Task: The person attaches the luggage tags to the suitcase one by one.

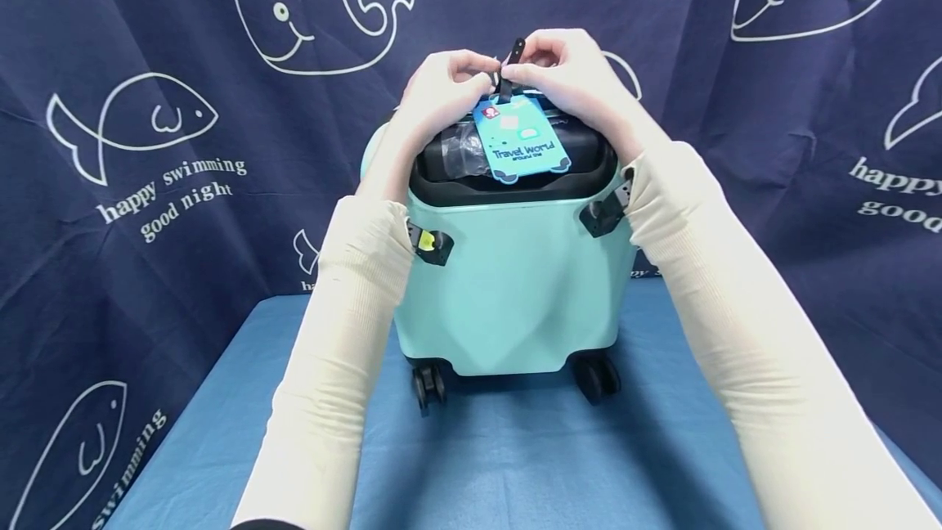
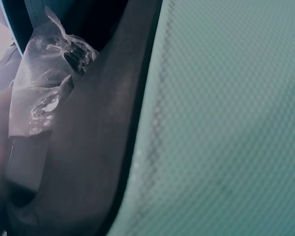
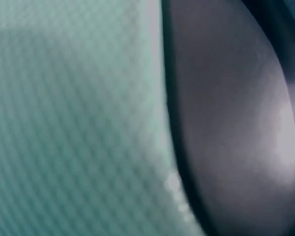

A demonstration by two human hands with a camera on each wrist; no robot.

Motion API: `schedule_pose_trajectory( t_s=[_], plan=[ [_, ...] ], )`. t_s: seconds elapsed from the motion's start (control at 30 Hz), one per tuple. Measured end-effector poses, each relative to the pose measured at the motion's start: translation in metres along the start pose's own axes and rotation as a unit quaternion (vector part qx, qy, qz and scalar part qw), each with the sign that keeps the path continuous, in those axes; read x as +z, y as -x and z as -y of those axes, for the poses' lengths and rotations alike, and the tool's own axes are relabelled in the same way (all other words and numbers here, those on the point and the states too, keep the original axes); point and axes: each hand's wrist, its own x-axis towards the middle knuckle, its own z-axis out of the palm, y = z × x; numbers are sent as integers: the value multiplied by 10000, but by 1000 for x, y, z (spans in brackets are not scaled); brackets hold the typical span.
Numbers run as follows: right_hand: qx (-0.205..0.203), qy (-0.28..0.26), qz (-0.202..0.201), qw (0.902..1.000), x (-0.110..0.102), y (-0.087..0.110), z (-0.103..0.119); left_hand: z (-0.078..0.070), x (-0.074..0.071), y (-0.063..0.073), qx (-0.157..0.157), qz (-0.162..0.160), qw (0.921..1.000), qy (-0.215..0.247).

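Observation:
A mint-green suitcase [image 1: 515,285] stands upright with a black recessed top. Over its top edge hangs a blue luggage tag [image 1: 521,141] printed "Travel World", on a black strap [image 1: 518,51] whose holed end points up. My left hand [image 1: 445,92] pinches the strap from the left, thumb and forefinger close together. From the other side my right hand [image 1: 574,72] pinches it near the free end, its thumb across the front. Crumpled clear plastic wrap [image 1: 464,151] covers part of the black handle beside the tag; the left wrist view shows this wrap [image 2: 42,93] close up.
Black wheels [image 1: 428,385] carry the suitcase on a blue cloth-covered table [image 1: 500,456]. Behind it hangs a navy curtain [image 1: 184,15] with white whale and fish drawings. Small camera mounts [image 1: 434,246] on both wrists sit close to the suitcase's front.

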Motion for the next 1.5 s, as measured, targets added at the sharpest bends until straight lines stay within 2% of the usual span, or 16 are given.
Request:
schedule_pose_trajectory(
  t_s=[0.2, 0.33, 0.43, 0.6, 0.77, 0.93, 1.13, 1.5],
  plan=[
    [72, -808, -101, 9966, 1, 1, 0, 1, -1, 1, 197, 105, 9997, 16],
    [-29, -1368, -259, 9903, 2, 1, -1, 3, -1, 0, 220, 101, 9997, -68],
    [-141, -1567, -402, 9867, 2, 1, -2, 4, 0, 0, 241, 81, 9997, -39],
    [-194, -1299, -573, 9897, 3, 2, -2, 5, 0, 0, 274, 63, 9996, -87],
    [-136, -491, -756, 9958, 3, 3, -1, 4, 2, 1, 243, 49, 9995, -177],
    [-280, 228, -863, 9956, 3, 5, -1, 4, 2, 2, 204, 67, 9993, -295],
    [-441, 368, -839, 9948, 4, 5, -1, 3, 2, 2, 189, 57, 9992, -348],
    [-176, 354, -372, 9985, 0, 5, 3, 1, 2, 2, 208, 54, 9995, -216]
  ],
)
